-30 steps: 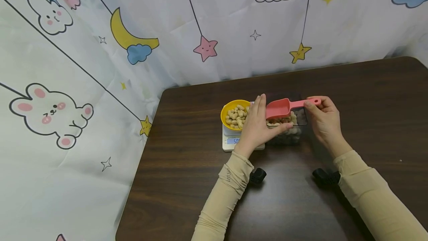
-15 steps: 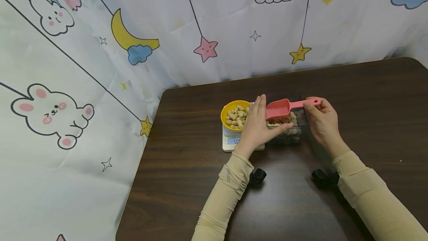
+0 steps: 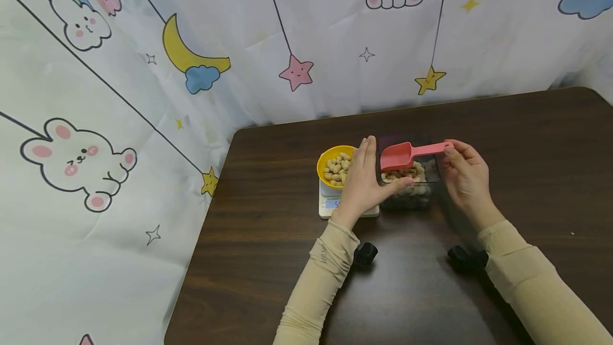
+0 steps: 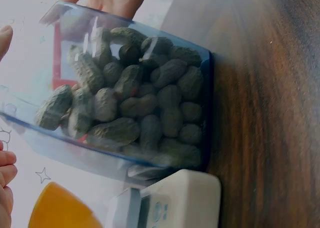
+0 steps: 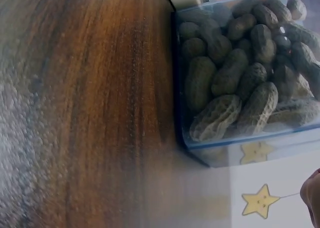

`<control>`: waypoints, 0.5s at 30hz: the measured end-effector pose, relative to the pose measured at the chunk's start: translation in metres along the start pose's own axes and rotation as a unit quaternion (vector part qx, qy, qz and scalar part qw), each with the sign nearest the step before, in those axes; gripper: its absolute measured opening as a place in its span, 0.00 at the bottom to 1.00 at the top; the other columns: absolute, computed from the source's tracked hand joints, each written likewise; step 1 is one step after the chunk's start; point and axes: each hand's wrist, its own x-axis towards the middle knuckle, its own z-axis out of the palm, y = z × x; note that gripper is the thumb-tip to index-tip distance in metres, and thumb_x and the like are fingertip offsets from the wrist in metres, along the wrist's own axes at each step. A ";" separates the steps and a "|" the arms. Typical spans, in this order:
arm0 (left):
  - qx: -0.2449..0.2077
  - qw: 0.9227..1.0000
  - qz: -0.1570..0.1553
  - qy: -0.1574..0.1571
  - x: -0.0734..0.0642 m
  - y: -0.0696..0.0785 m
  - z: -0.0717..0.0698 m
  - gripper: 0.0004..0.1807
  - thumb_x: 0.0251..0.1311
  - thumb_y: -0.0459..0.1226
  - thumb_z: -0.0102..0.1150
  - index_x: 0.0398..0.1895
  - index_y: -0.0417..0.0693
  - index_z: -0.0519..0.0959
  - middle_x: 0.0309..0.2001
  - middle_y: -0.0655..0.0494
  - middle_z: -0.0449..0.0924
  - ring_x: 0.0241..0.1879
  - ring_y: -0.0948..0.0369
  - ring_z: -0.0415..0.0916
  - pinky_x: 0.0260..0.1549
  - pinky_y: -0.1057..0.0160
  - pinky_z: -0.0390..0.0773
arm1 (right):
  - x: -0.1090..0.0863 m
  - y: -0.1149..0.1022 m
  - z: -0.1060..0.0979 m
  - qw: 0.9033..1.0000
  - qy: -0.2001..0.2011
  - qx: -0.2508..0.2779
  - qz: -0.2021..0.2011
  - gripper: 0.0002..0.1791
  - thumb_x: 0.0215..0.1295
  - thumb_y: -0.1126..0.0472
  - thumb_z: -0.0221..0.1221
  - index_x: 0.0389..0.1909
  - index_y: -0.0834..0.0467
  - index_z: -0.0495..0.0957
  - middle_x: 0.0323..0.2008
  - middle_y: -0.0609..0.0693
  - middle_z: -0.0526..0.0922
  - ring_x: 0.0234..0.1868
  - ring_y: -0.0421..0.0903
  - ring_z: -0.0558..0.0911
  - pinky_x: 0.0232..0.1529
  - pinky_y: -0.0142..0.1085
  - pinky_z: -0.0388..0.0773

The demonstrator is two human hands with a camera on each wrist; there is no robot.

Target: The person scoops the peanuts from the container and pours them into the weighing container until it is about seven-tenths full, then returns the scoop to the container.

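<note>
My right hand [image 3: 466,177] pinches the handle end of a pink scoop [image 3: 397,156], whose blade lies over a clear plastic box [image 3: 407,202]. Unshelled peanuts [image 4: 130,108] fill much of that box, seen through its wall in both wrist views. My left hand [image 3: 361,182] is held with its fingers straight and together, thumb spread out across the near rim of the box. Those fingers overlap the right side of a yellow bowl [image 3: 320,166], which also contains peanuts [image 3: 337,168]. The bowl sits on a white digital scale [image 3: 326,212], its display partly covered by my left hand.
Everything stands on a dark brown wooden table [image 3: 268,201]. Behind it hangs a white curtain [image 3: 330,25] printed with cartoon bears, stars and clouds. The scale stands directly left of the box. A small pale crumb [image 3: 572,233] lies on the table at the right.
My left hand has shifted slightly left, showing more of the box's left edge. The scoop has slid slightly left, and my right fingers now pinch nearer its handle end.
</note>
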 end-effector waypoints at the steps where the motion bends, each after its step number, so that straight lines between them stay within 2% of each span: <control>1: 0.002 1.000 -0.001 0.000 0.000 0.000 -0.001 0.59 0.47 0.67 0.57 0.74 0.58 0.35 0.76 0.59 0.39 0.75 0.61 0.38 0.71 0.52 0.50 | 0.000 -0.002 0.000 1.000 0.001 0.005 -0.004 0.07 0.60 0.75 0.53 0.37 0.69 0.78 0.32 0.54 0.82 0.26 0.43 0.76 0.30 0.28 0.75; 3: 0.007 1.000 0.001 0.007 0.001 0.000 -0.005 0.58 0.48 0.66 0.56 0.74 0.57 0.36 0.76 0.58 0.39 0.75 0.60 0.38 0.71 0.52 0.49 | 0.002 -0.005 0.000 1.000 0.008 0.013 -0.017 0.07 0.60 0.75 0.54 0.37 0.70 0.78 0.30 0.55 0.82 0.26 0.43 0.76 0.29 0.28 0.75; 6: 0.021 1.000 0.009 0.017 0.001 -0.002 -0.010 0.56 0.51 0.65 0.54 0.74 0.54 0.37 0.76 0.58 0.39 0.75 0.59 0.38 0.72 0.52 0.47 | 0.004 -0.010 0.006 0.998 0.022 0.014 -0.061 0.06 0.59 0.76 0.55 0.37 0.72 0.77 0.28 0.57 0.81 0.25 0.44 0.76 0.28 0.29 0.74; 10: 0.052 0.997 0.036 0.036 0.001 -0.004 -0.017 0.49 0.59 0.61 0.49 0.74 0.48 0.39 0.76 0.54 0.40 0.75 0.58 0.36 0.73 0.55 0.41 | 0.004 -0.017 0.018 0.989 0.018 -0.045 -0.140 0.06 0.57 0.76 0.57 0.36 0.73 0.76 0.29 0.57 0.79 0.30 0.45 0.76 0.35 0.29 0.73; 13: 0.083 0.994 0.054 0.048 0.002 -0.004 -0.024 0.44 0.64 0.57 0.44 0.74 0.45 0.40 0.76 0.53 0.39 0.75 0.59 0.33 0.73 0.58 0.37 | 0.002 -0.023 0.028 0.971 0.003 -0.162 -0.174 0.08 0.58 0.74 0.58 0.39 0.70 0.77 0.33 0.52 0.79 0.36 0.43 0.77 0.41 0.27 0.72; 14: 0.091 0.993 0.059 0.054 0.002 -0.004 -0.026 0.43 0.65 0.56 0.43 0.74 0.44 0.41 0.76 0.52 0.39 0.75 0.58 0.34 0.73 0.58 0.36 | 0.000 -0.025 0.031 0.958 0.000 -0.222 -0.179 0.09 0.59 0.73 0.58 0.41 0.69 0.77 0.35 0.49 0.79 0.38 0.41 0.77 0.42 0.26 0.72; 15: 0.103 0.991 0.062 0.058 0.003 -0.004 -0.028 0.42 0.66 0.55 0.41 0.74 0.44 0.41 0.76 0.52 0.38 0.75 0.58 0.33 0.73 0.57 0.37 | -0.001 -0.027 0.035 0.939 -0.002 -0.290 -0.184 0.11 0.60 0.71 0.58 0.43 0.67 0.78 0.36 0.46 0.79 0.39 0.38 0.76 0.43 0.25 0.71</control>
